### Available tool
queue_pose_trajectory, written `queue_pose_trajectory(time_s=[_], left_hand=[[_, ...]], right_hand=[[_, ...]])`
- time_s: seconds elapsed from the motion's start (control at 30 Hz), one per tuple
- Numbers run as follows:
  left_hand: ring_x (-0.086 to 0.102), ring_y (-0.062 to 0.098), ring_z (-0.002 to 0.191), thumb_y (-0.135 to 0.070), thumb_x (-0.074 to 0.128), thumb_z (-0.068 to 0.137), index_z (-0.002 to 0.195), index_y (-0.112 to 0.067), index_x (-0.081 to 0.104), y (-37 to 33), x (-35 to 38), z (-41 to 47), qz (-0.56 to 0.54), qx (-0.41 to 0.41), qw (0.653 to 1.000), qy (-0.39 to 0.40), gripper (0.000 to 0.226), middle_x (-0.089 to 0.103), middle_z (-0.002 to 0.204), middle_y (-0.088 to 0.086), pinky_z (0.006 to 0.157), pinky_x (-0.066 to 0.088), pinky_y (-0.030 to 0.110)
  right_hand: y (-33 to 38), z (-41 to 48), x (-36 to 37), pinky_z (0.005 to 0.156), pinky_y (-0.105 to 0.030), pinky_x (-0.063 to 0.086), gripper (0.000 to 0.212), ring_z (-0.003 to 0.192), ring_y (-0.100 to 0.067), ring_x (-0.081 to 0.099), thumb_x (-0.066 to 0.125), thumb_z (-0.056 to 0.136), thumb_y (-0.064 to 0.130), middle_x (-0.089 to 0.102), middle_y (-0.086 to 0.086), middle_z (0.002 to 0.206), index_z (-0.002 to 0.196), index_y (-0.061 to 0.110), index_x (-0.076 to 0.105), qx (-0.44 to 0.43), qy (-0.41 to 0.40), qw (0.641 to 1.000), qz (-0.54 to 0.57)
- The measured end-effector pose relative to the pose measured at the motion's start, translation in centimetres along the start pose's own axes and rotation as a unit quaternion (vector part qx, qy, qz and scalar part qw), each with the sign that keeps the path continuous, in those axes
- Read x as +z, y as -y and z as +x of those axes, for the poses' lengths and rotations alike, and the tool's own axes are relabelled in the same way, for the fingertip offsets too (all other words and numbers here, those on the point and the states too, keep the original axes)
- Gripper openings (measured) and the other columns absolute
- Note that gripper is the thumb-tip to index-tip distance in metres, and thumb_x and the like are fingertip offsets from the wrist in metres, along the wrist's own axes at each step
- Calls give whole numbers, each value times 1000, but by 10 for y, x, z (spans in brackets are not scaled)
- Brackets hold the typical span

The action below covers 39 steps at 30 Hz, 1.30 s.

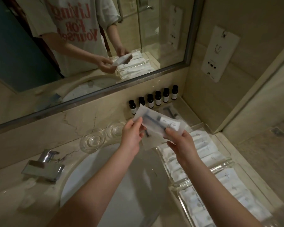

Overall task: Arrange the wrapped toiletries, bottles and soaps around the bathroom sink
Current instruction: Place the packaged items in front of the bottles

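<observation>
Both hands hold one packet [159, 122] above the back edge of the sink [115, 185]. The left hand [132, 136] pinches its left end, with the fingers [138, 122] pressed together on the wrapper. The right hand [180, 141] holds the lower right corner, and its fingers are also clamped on the wrapper. Through the thin wrapper I see a dark razor and a small white tube.

Behind the fingers, six dark bottles [157, 98] stand in a row by the wall, and one more razor packet [170, 113] lies in front of them. To the right of the right fingers is a glass tray [226, 163] with rows of white packets. To the left of the left fingers are two glass dishes [93, 140], and I see no soap in them.

The packet probably goes next to the other razor packet. The wrapper looks smooth and the hold is only at its edges, so it may slip and fall into the sink. When the hands reach behind, a sleeve-less wrist or the packet itself may hit the bottles; they stand close together, so one may push down the others. The dishes are also near the left wrist.
</observation>
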State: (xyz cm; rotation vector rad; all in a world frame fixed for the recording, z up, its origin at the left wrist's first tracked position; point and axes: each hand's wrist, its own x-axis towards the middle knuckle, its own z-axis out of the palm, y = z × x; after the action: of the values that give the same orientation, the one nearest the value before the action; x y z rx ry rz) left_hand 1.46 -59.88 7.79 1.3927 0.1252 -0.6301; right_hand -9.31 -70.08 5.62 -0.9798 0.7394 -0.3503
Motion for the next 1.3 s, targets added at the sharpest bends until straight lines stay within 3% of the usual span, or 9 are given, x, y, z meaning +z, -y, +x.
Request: queue_pose_trajectory(time_s=[0.17,0.3,0.43,0.5,0.6,0.73,0.93,1.1,1.3], left_hand=[[51,11,66,-17,53,92,81,-17,60,1,10,15,108,49,993,22,13,58,75,0,57,39,21],[54,15,73,-22,53,92,90,-16,61,6,32,28,151,47,987,42,11,60,83,4,64,44,24],[59,11,87,-24,54,91,114,-14,57,16,47,48,268,51,960,67,25,64,109,3,66,46,16],[57,17,106,-23,55,91,123,-12,55,25,46,57,406,100,904,89,34,60,124,6,87,46,24],[42,21,130,-24,52,92,130,-11,50,40,40,63,587,177,781,124,41,46,141,7,107,33,30],[22,22,142,-31,47,94,138,-14,41,56,27,67,667,188,707,140,48,28,152,8,117,20,35],[6,23,146,-36,49,91,142,-15,32,60,18,65,667,205,707,117,58,16,156,9,119,13,41],[-3,21,146,-48,52,86,147,-13,19,63,1,59,678,175,706,106,77,1,159,7,120,10,40],[13,23,145,-39,49,90,141,-14,34,47,-18,45,674,221,700,79,58,21,155,6,118,17,40]], right_hand=[[15,13,-29,60,-28,54,36,69,-15,66,69,79,6,67,-2,80,111,16,58,-20,28,997,-69],[18,28,-42,49,-23,51,27,59,-15,64,69,76,-3,64,-8,77,96,16,65,-28,56,989,-136],[27,65,-67,63,-28,51,30,74,-22,58,72,76,2,61,-6,83,103,11,63,-51,-68,985,-150],[37,90,-81,76,-35,52,37,87,-25,61,75,75,10,65,-9,96,110,7,62,-62,-146,967,-201],[47,120,-92,91,-41,51,42,100,-29,62,76,75,18,66,-12,108,112,8,62,-62,-199,938,-278],[47,144,-95,87,-36,49,42,100,-27,60,71,80,27,65,-8,111,117,13,60,-39,-150,906,-393],[33,154,-98,69,-29,41,33,90,-30,58,54,89,33,63,-13,107,116,16,62,-77,-128,802,-579],[27,145,-93,75,-37,46,35,104,-37,52,53,90,27,55,-20,116,120,9,58,-160,-149,722,-657],[25,105,-52,75,-41,49,38,96,-40,59,65,79,18,65,-19,108,115,8,61,-307,-101,670,-668]])
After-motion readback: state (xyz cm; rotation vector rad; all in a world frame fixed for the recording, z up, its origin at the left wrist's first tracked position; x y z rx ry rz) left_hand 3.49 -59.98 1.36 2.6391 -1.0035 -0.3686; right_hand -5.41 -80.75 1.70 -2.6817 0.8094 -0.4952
